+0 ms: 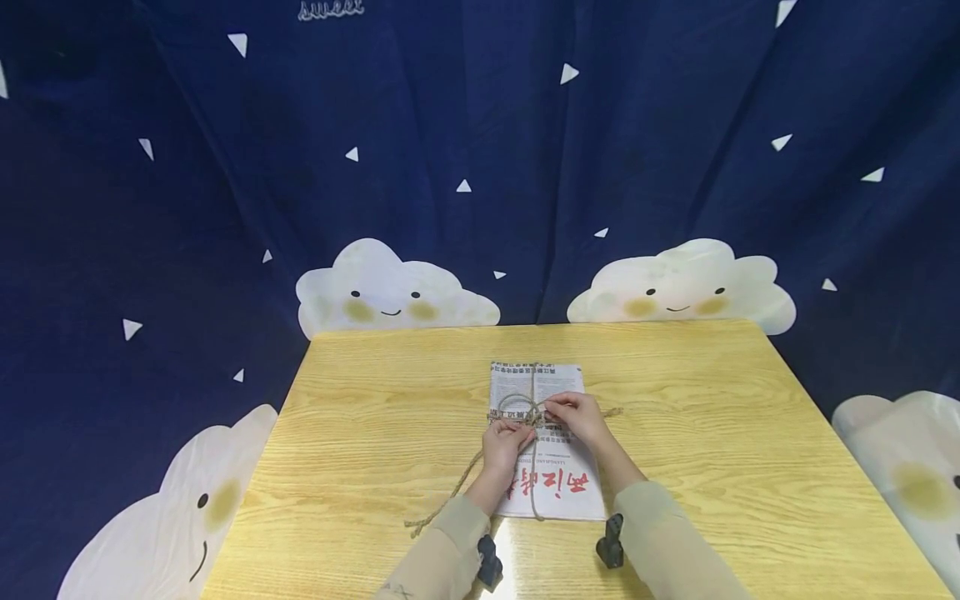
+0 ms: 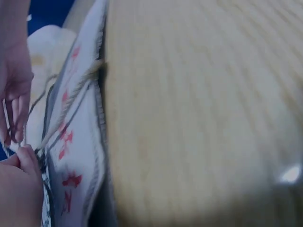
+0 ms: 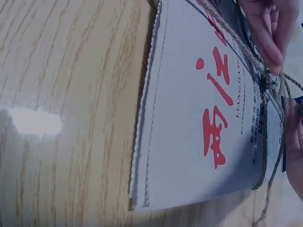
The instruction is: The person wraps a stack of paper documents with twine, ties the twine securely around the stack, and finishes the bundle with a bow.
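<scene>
A folded newspaper bundle (image 1: 558, 500) with red characters lies on the table, wound lengthwise and crosswise with brown twine (image 1: 533, 475). The strands meet in a tangle near the bundle's middle, where a loop stands up. My left hand (image 1: 504, 448) pinches the twine just left of the crossing. On the right, my right hand (image 1: 581, 419) pinches another piece of it between thumb and fingers. Both hands meet close together in the right wrist view, with the twine (image 3: 236, 40) running to them. The fingertips partly hide the crossing.
A long loose tail of twine trails left over the wooden table (image 1: 360, 417), and a short end pokes out at the right. Dark blue curtain (image 1: 480, 125) with white clouds hangs behind the table.
</scene>
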`<state>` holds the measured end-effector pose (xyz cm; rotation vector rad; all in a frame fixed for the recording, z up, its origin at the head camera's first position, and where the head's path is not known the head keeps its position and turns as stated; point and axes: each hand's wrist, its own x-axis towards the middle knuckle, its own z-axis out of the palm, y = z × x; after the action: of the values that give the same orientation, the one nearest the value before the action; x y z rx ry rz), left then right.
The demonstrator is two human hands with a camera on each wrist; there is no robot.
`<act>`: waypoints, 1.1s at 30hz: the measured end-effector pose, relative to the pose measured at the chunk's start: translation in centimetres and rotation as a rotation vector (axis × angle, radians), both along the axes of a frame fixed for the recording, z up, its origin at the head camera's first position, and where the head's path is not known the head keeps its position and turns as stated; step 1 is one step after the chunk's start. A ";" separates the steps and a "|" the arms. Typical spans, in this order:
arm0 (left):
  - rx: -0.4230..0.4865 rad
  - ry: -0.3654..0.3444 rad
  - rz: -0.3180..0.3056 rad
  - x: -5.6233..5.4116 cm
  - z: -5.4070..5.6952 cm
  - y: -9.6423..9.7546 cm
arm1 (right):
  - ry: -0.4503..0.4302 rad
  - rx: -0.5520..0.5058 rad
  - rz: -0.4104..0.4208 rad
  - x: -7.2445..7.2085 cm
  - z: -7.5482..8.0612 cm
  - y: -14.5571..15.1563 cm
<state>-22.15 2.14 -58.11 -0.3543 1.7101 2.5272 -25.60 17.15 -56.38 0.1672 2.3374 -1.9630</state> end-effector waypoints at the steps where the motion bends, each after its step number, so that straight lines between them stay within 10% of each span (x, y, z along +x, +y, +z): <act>1: -0.035 0.005 -0.008 0.2 -0.1 0.1 | 0.004 0.002 -0.001 0.0 0.0 0.0; 8: -0.375 0.004 -0.100 0.2 -0.1 -0.4 | 0.032 0.047 0.014 0.2 -0.1 0.1; 17: -0.911 0.113 0.020 -2.4 1.3 -2.7 | 0.017 0.036 0.001 0.3 -0.2 0.0; 26: -0.922 0.061 -0.080 -3.5 1.5 -2.9 | 0.010 0.024 -0.002 0.5 -0.2 -0.1; 33: -0.518 -0.046 -0.092 -3.3 1.1 -2.7 | 0.005 0.040 -0.011 0.7 0.0 -0.1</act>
<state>-25.41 -0.59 -57.04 -0.3443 2.2839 1.9657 -24.87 17.01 -56.35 0.1784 2.3851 -1.9256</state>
